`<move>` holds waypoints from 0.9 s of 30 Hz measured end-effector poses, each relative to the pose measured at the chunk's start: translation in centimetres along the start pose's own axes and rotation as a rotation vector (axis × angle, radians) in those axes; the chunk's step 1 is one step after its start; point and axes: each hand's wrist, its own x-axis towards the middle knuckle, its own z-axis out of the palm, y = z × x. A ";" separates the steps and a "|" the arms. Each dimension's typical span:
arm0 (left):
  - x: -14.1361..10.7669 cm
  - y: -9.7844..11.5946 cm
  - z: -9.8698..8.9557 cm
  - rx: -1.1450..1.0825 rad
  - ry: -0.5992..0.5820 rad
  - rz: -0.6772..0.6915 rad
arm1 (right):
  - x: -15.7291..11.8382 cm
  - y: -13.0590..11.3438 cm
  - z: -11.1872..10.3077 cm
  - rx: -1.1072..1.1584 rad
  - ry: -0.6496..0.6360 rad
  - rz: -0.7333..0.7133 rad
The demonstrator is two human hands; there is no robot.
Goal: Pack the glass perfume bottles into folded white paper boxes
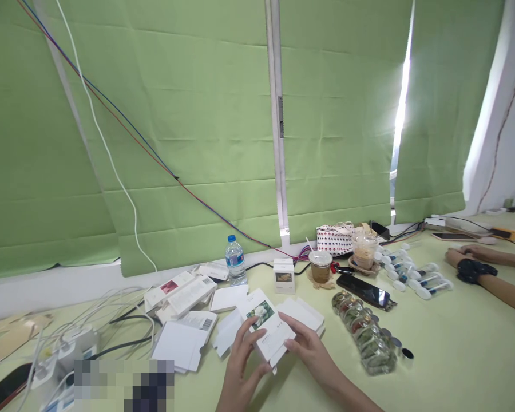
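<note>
Between my two hands is a white cardboard box (pixel 266 329) with a white flower picture on its face. My left hand (pixel 245 355) grips its left side, fingers across the front and thumb at the lower end. On the other side, my right hand (pixel 304 342) holds the right edge, thumb near the lower corner. A small flap shows at the box's near end. Behind it lie flat white cartons (pixel 302 313). To the left is a pile of more white boxes (pixel 182 292), some with a red picture.
A water bottle (pixel 235 262), a small upright box (pixel 284 276), and a drink cup (pixel 320 266) stand toward the back. Glass jars (pixel 364 335), a phone (pixel 364 290) and white-capped tubes (pixel 412 272) lie right. Another person's hands (pixel 467 257) rest far right; cables and power strips (pixel 75 346) sit left.
</note>
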 end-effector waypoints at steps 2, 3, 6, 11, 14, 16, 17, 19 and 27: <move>0.0 0.1 -0.2 0.012 -0.008 0.014 | 0.1 0.2 0.0 -0.004 0.012 -0.007; 0.0 0.2 -0.3 0.021 -0.010 0.023 | 0.1 0.3 0.0 -0.008 0.018 -0.009; 0.0 0.6 -0.7 0.092 -0.053 0.058 | 0.0 0.5 0.0 -0.025 0.037 -0.011; -0.1 1.2 -0.4 0.105 -0.058 0.042 | -0.1 0.7 0.1 -0.045 0.043 -0.031; -0.2 1.2 0.1 0.034 0.034 0.049 | -0.2 0.7 0.3 -0.052 0.001 -0.033; -0.3 1.1 0.3 0.022 0.050 0.062 | -0.2 0.6 0.4 -0.051 -0.012 -0.030; -0.3 1.1 0.2 0.026 0.056 0.073 | -0.3 0.6 0.4 -0.050 -0.013 -0.029; -0.4 1.0 0.1 0.039 0.061 0.093 | -0.3 0.6 0.5 -0.047 -0.009 -0.034; -0.3 1.2 0.7 -0.052 0.076 0.028 | -0.1 1.2 0.2 -0.068 0.049 -0.087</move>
